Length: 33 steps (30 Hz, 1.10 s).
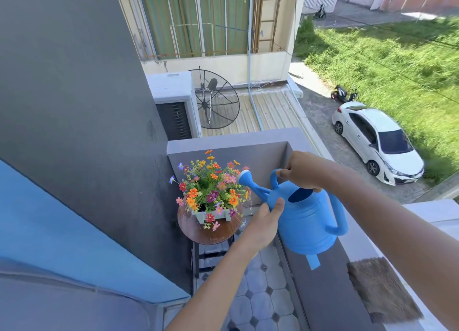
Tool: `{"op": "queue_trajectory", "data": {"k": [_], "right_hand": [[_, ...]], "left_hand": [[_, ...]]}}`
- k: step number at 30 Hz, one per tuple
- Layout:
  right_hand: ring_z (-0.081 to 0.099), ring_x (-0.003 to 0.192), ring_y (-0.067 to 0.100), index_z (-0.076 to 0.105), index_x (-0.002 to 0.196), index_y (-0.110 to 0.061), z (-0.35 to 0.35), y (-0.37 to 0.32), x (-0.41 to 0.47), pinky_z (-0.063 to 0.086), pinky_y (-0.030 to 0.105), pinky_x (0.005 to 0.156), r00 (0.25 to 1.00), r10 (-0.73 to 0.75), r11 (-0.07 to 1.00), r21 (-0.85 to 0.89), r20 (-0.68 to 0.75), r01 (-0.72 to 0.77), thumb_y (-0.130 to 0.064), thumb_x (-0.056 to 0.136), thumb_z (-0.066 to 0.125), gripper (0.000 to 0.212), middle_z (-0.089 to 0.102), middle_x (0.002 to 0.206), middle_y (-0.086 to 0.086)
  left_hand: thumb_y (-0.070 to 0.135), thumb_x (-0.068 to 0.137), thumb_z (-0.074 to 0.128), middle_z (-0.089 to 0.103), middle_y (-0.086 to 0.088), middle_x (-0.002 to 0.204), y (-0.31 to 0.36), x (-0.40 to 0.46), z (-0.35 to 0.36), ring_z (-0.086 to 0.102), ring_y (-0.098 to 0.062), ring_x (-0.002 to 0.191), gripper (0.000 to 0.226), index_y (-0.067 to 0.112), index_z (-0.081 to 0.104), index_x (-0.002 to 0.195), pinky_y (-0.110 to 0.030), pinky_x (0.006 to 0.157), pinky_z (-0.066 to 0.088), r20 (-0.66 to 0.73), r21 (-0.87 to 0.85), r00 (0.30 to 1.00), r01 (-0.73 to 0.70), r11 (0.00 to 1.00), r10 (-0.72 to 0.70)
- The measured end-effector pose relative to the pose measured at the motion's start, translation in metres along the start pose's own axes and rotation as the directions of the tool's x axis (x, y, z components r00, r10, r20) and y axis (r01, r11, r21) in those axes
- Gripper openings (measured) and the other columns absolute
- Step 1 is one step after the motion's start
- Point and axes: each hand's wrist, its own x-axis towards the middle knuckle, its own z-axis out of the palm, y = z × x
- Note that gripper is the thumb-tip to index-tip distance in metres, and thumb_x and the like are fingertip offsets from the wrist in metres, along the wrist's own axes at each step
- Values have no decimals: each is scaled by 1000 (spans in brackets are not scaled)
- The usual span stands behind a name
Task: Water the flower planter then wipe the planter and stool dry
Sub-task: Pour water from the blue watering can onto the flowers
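On a sunlit balcony, I hold a blue watering can [306, 219] tipped toward the flower planter [211, 215], its rose head [244, 178] raised just above the right side of the blooms [211, 189]. My right hand [304, 170] is closed over the can's top handle, fingers curled tight around it and thumb tucked underneath. My left hand [264, 220] steadies the can's body near the base of the spout, fingers held together and pressed flat against the plastic, thumb [278, 205] lying along the shoulder by the fill opening. The pale rectangular planter, crowded with orange, pink, red and purple flowers, sits toward the far edge of a round wooden stool [211, 232], whose top glistens wet along its left edge. The stool stands in the far corner of the balcony, close against the grey wall [87, 107] on the left and the parapet [233, 142] behind. A brown cloth [380, 289] lies flat on top of the parapet ledge at my right, well apart from the can. Patterned floor tiles [263, 296] show beneath my left forearm. Beyond the parapet, a white car [375, 142] is parked beside a grass verge [387, 65].
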Motion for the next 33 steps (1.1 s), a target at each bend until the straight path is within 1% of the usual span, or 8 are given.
{"op": "queue_trajectory", "data": {"k": [3, 5, 10, 14, 18, 25, 29, 33], "right_hand": [[48, 57, 21, 52, 75, -8, -3, -5, 0, 39, 24, 49, 999, -28, 999, 39, -31, 29, -38, 102, 47, 40, 49, 65, 4], [48, 65, 24, 52, 77, -9, -5, -10, -1, 37, 22, 50, 999, -33, 998, 46, -30, 34, -38, 102, 46, 39, 47, 66, 3], [45, 54, 16, 50, 71, -10, -12, -23, 1, 40, 25, 50, 997, -61, 996, 59, -39, 63, -40, 101, 47, 43, 49, 65, 3], [46, 53, 15, 55, 80, -8, -13, -36, 5, 41, 26, 50, 996, -85, 993, 75, -41, 88, -42, 101, 47, 41, 50, 66, 4], [46, 52, 15, 54, 77, -10, -11, -46, 8, 41, 25, 48, 993, -107, 991, 81, -48, 110, -42, 100, 47, 41, 50, 65, 4], [48, 51, 16, 57, 81, -6, -6, -58, 8, 41, 25, 48, 990, -136, 988, 68, -33, 138, -43, 100, 48, 43, 52, 65, 5], [50, 39, 27, 51, 61, -12, -3, -63, 3, 39, 26, 47, 983, -181, 983, 27, -1, 181, -43, 100, 49, 51, 40, 49, 7], [42, 32, 24, 73, 81, -9, 0, -63, -1, 32, 17, 36, 977, -207, 978, 26, 50, 206, -46, 98, 51, 47, 38, 52, 10]], "left_hand": [[76, 84, 39, 59, 12, 129, 1, 3, -3, 53, -9, 121, 68, 30, 49, 132, -42, 106, 43, -4, -12, 1000, 16, 1000, -16], [77, 82, 40, 60, 11, 127, 4, 2, -7, 55, -12, 120, 68, 31, 50, 131, -45, 106, 43, -21, -14, 1000, 20, 1000, -21], [65, 93, 36, 60, 17, 119, 13, -2, -23, 54, -4, 114, 50, 30, 51, 125, -35, 100, 42, -28, -11, 999, -21, 1000, 21], [67, 92, 36, 62, 14, 117, 13, -5, -36, 56, -5, 111, 40, 39, 55, 113, -40, 104, 43, -58, 22, 997, -50, 999, 51], [57, 97, 33, 62, 10, 120, 15, -10, -46, 55, -5, 110, 43, 29, 53, 122, -25, 83, 45, -66, -1, 995, -73, 997, 73], [52, 100, 32, 58, 17, 106, 12, -21, -53, 54, 3, 99, 36, 27, 49, 118, -18, 74, 41, -80, -17, 995, -55, 998, 53], [64, 95, 27, 51, 4, 89, 1, -27, -44, 49, -13, 80, 55, 20, 46, 121, -31, 69, 37, -137, 76, 990, -21, 997, 31], [58, 98, 27, 53, 2, 101, -7, -33, -36, 50, -13, 89, 49, 21, 41, 129, -25, 69, 38, -149, 38, 989, -15, 999, 20]]}}
